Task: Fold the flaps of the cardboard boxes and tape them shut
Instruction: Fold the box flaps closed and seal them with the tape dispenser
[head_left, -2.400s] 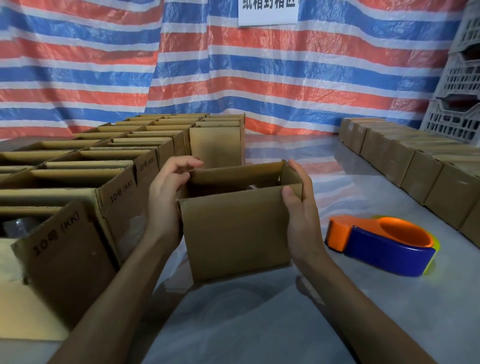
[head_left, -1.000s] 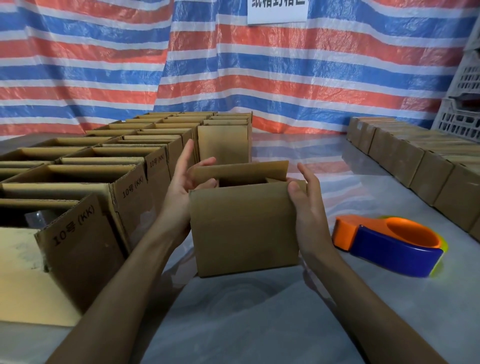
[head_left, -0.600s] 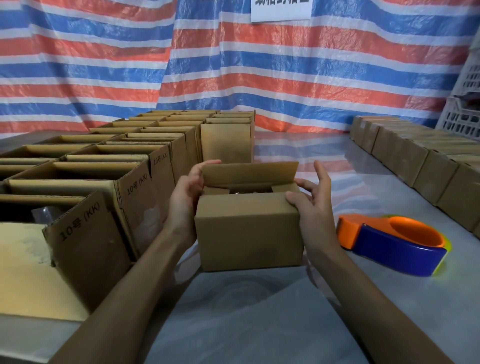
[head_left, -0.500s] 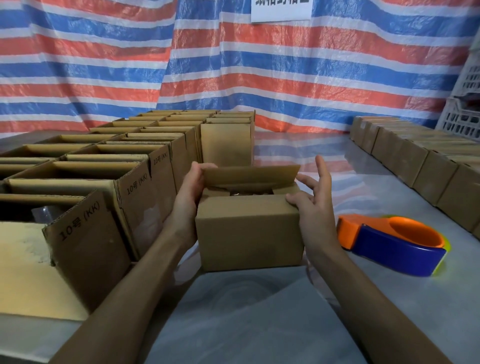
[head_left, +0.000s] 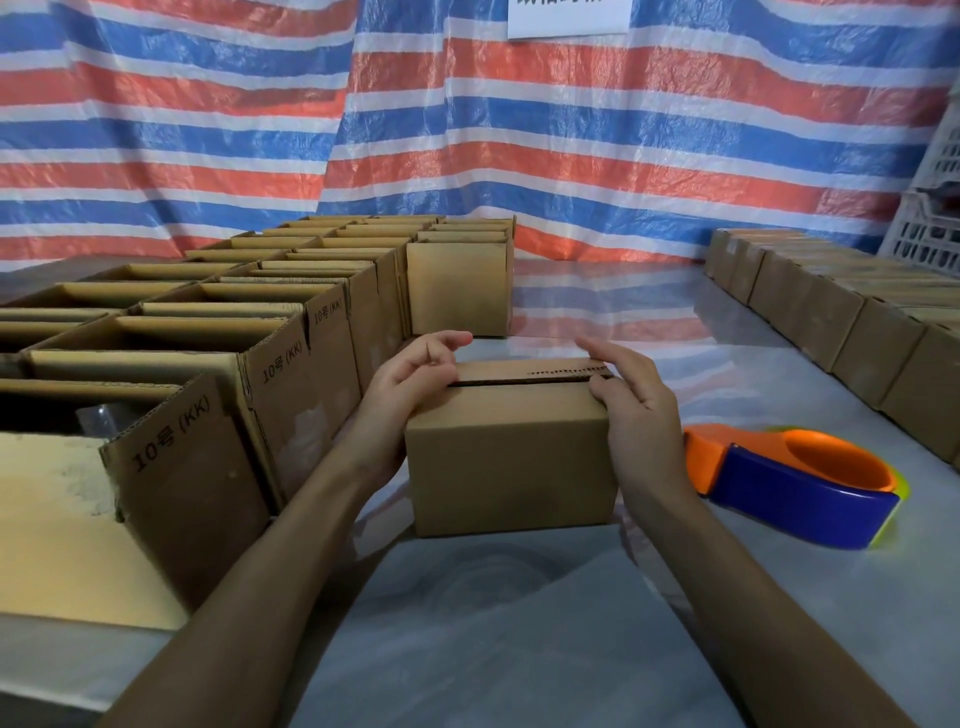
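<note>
The plain brown corrugated cardboard box (head_left: 509, 457) stands mid-counter, a squat rectangle whose top flaps lie flat with a dark slit between them. The left hand (head_left: 410, 384) and right hand (head_left: 639, 405) flank its top corners, thumbs pressing the near flap, fingers (head_left: 613, 353) loose and clasping nothing. The counter (head_left: 519, 623) has a glossy, wrinkled plastic cover. A smooth, rounded orange-and-blue tape dispenser (head_left: 795, 483) lies toward the right edge.
</note>
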